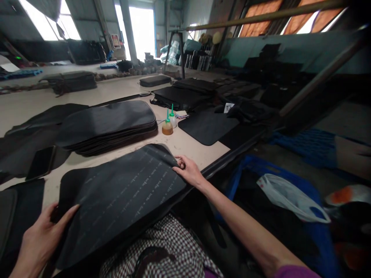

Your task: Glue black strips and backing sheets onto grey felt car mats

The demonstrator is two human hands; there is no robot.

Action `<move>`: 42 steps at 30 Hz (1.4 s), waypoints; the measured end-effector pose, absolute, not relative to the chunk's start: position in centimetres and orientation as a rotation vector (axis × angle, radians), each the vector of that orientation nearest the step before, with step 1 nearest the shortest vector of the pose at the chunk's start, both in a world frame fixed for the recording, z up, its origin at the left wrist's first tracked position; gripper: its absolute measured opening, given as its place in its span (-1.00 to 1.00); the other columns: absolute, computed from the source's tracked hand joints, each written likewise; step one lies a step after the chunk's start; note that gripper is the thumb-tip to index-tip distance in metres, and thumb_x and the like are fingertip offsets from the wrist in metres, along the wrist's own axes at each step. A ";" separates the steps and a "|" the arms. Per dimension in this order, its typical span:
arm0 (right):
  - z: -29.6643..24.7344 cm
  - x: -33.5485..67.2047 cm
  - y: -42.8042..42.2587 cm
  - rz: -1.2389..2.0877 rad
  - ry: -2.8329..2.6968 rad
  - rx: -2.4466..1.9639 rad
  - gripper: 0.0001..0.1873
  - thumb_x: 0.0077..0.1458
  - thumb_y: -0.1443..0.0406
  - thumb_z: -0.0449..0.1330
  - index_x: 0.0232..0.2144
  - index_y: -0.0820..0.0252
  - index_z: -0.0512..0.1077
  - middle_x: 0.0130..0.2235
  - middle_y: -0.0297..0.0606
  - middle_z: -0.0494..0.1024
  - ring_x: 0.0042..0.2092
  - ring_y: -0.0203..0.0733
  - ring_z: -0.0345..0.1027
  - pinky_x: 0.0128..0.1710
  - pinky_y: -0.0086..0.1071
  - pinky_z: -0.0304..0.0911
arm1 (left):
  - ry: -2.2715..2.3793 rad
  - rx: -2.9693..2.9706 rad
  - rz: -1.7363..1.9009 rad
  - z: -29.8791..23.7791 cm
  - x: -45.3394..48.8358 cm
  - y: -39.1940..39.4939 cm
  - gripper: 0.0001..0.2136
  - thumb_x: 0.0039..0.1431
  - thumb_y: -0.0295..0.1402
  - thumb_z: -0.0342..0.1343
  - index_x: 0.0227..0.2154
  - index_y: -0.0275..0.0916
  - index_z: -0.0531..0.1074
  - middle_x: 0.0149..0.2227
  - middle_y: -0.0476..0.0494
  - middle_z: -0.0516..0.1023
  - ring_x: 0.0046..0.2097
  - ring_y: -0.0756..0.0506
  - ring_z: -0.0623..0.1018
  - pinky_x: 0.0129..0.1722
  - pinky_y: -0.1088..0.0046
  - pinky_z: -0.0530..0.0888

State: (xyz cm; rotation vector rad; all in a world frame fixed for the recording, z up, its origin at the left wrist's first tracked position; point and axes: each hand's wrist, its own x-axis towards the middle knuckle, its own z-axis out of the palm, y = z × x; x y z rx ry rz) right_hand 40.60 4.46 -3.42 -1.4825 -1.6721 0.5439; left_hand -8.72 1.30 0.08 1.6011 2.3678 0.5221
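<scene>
A dark sheet (124, 193) with rounded corners and rows of pale printed lettering is held at the table's near edge, its near side overhanging my lap. My left hand (43, 235) grips its left end, thumb on top and fingers hidden beneath. At the far right corner my right hand (187, 170) pinches the edge between thumb and fingers. Just beyond lies a thick stack of similar black pieces (116, 119). Two squeeze bottles with green nozzles, one amber (167, 127) and one whitish (173, 120), stand past the sheet's far right corner.
A phone (41, 161) rests on dark material at the left. One flat black piece (207, 125) lies right of the bottles, with more black stacks (185, 94) behind. Below the table's right edge sits a blue crate (269, 164) with a white plastic bag (290, 197).
</scene>
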 end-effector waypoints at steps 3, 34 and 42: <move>-3.2 40.5 4.4 0.518 -1.681 -1.490 -0.60 0.08 0.25 0.28 0.00 0.16 0.42 -0.37 -0.40 0.40 -0.33 -0.25 0.28 -0.20 -0.34 0.25 | 2.382 1.604 0.400 -0.1 -8.8 1.7 -0.40 0.06 0.24 0.13 0.04 -0.03 0.39 -0.53 0.07 0.54 -0.26 -0.30 0.64 -0.24 0.33 0.49; -6.4 42.0 5.3 0.425 -1.718 -1.710 -0.22 -0.07 -0.24 0.21 0.06 0.07 0.44 -0.32 -0.26 0.50 -0.28 -0.02 0.44 -0.22 -0.19 0.32 | 2.195 1.788 0.730 -0.3 -7.2 2.2 -0.62 0.23 -0.20 0.25 0.07 -0.14 0.45 -0.02 -0.16 0.61 -0.02 -0.20 0.58 -0.05 0.32 0.48; -6.8 42.1 5.3 0.381 -1.734 -1.708 -0.26 -0.03 -0.26 0.20 0.06 0.02 0.45 -0.29 -0.25 0.52 -0.25 -0.05 0.45 -0.23 -0.22 0.30 | 2.193 1.804 0.749 -0.9 -7.6 2.2 -0.60 0.23 -0.19 0.24 0.09 -0.14 0.43 0.07 -0.18 0.59 0.06 -0.21 0.57 0.05 0.26 0.48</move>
